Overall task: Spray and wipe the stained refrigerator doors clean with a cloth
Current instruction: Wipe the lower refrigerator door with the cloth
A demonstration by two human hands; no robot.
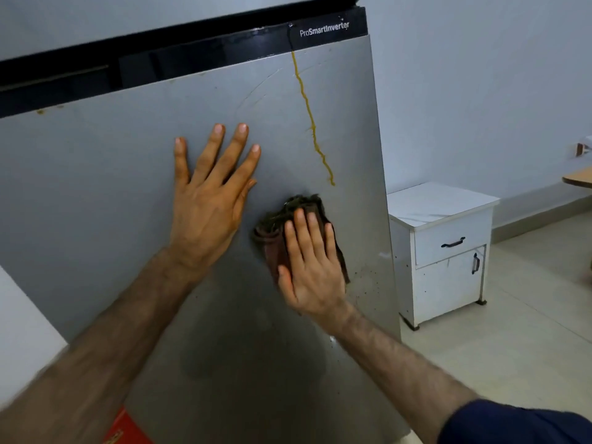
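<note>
Right hand (312,267) presses the cloth (298,229) flat just below the near-vertical yellow streak (312,123); left hand (208,193) spread flat on the door (96,187)

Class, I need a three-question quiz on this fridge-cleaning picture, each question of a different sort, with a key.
1. True or false: the left hand holds the cloth.
2. Which hand presses the cloth on the fridge door?
3. The yellow drip lies: A) above the cloth, B) below it, C) under the left hand.

Key: 1 false; 2 the right hand; 3 A.
</note>
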